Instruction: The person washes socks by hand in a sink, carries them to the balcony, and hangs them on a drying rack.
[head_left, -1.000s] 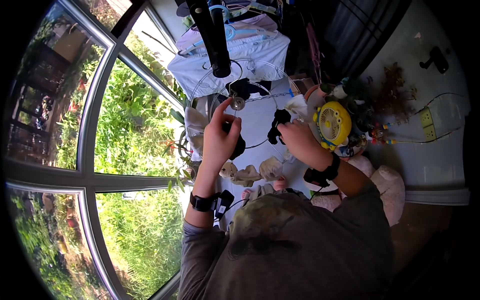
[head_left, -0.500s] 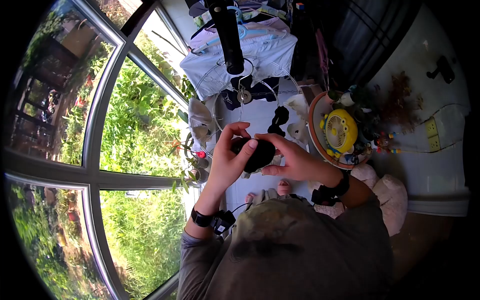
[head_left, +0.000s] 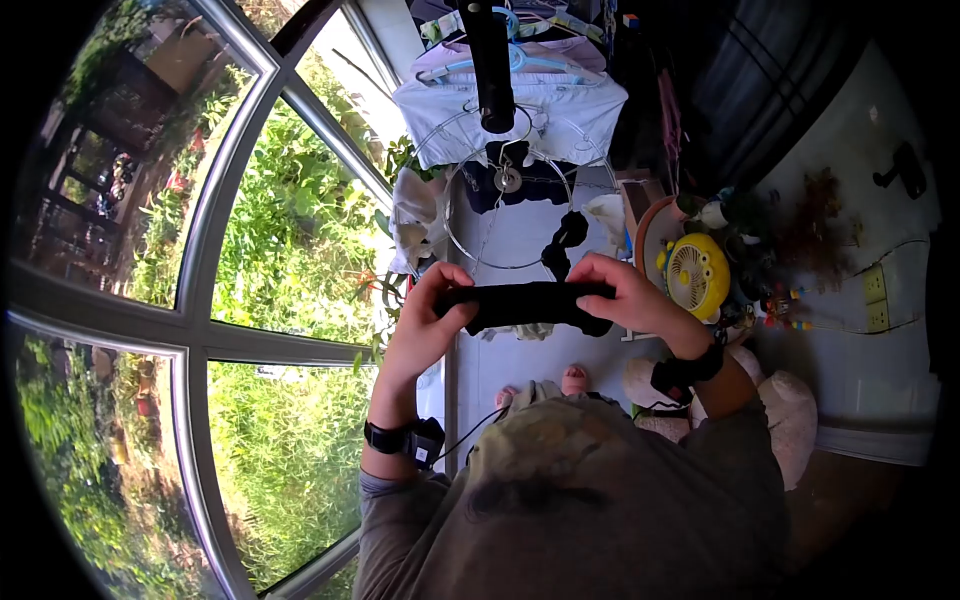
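A black sock point(head_left: 535, 307) is stretched out sideways in front of my chest. My left hand point(head_left: 432, 312) pinches its left end between thumb and fingers. Its right end is gripped by my right hand point(head_left: 625, 297). Just beyond my hands hangs a round metal drying hanger point(head_left: 505, 266) with rings and a chain. A black cloth piece point(head_left: 566, 243), apparently another sock, dangles from the hanger's right side. Light-coloured cloth point(head_left: 528, 331) shows partly below the stretched sock.
Clothes on hangers, including a white garment point(head_left: 510, 130), hang on a rack ahead under a black pole point(head_left: 490, 75). Tall windows point(head_left: 195, 270) line the left. A yellow fan point(head_left: 697, 277) sits at right among plants, near a pink plush toy point(head_left: 785, 420).
The bunched black sock has been pulled out lengthwise between my hands, which have moved apart. The view has shifted slightly, so the hanger appears further right.
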